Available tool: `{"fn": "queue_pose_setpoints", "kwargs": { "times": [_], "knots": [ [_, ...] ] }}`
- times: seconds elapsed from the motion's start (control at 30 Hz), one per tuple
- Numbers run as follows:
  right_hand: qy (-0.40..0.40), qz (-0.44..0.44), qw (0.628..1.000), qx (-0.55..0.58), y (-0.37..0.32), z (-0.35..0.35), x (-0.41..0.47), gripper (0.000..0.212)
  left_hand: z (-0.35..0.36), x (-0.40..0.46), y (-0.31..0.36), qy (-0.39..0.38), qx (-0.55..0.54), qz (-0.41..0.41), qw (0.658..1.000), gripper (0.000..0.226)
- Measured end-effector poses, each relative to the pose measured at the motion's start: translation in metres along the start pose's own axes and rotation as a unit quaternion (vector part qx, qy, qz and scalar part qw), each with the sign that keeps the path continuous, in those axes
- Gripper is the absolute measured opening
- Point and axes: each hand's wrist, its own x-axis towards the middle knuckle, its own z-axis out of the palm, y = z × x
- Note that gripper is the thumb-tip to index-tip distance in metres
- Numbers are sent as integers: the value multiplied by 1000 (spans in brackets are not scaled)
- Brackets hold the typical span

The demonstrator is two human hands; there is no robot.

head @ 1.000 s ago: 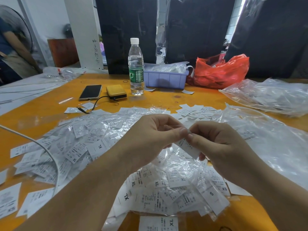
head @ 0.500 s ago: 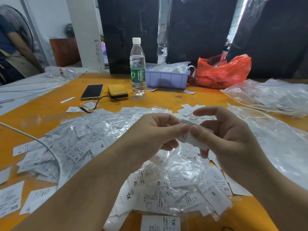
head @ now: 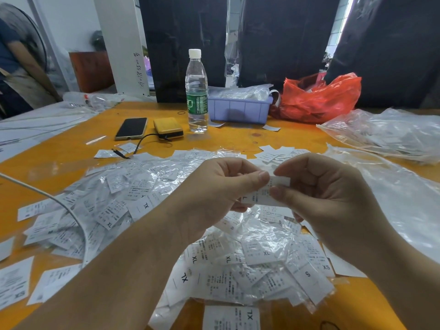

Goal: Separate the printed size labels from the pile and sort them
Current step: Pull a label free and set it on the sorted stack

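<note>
A wide pile of white printed size labels [head: 250,265], many in clear plastic sleeves and marked XL, S or XS, covers the orange table [head: 59,160] in front of me. Above the pile my left hand [head: 221,194] and my right hand [head: 321,194] meet. Both pinch one small white label [head: 264,195] between thumb and fingers, the left hand at the label's left edge, the right hand at its right edge. A letter L shows at the label's lower left corner. A few loose labels [head: 273,152] lie just beyond my hands.
A water bottle [head: 196,91], a phone [head: 131,128] and a yellow power bank [head: 168,127] with a cable stand at the back. Behind them are a purple bin [head: 240,109] and a red plastic bag [head: 319,98]. Clear plastic bags [head: 385,132] lie right. A person stands far left.
Both hands have risen slightly with the label. The right hand's fingers have spread out along the label, which now shows flatter between the two hands.
</note>
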Motion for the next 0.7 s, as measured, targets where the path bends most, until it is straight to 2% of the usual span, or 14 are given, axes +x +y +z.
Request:
{"fn": "queue_pose_setpoints", "kwargs": {
  "times": [0.23,0.57,0.7],
  "knots": [
    [50,16,998,27,5,-5,2,21,-2,2,-1,16,-16,-2,1000,25],
    [51,-2,999,0,4,0,-2,26,2,0,-2,6,5,12,1000,30],
    [78,-4,997,-7,7,-4,0,30,1,-1,0,-14,-12,2,1000,16]
  ]
}}
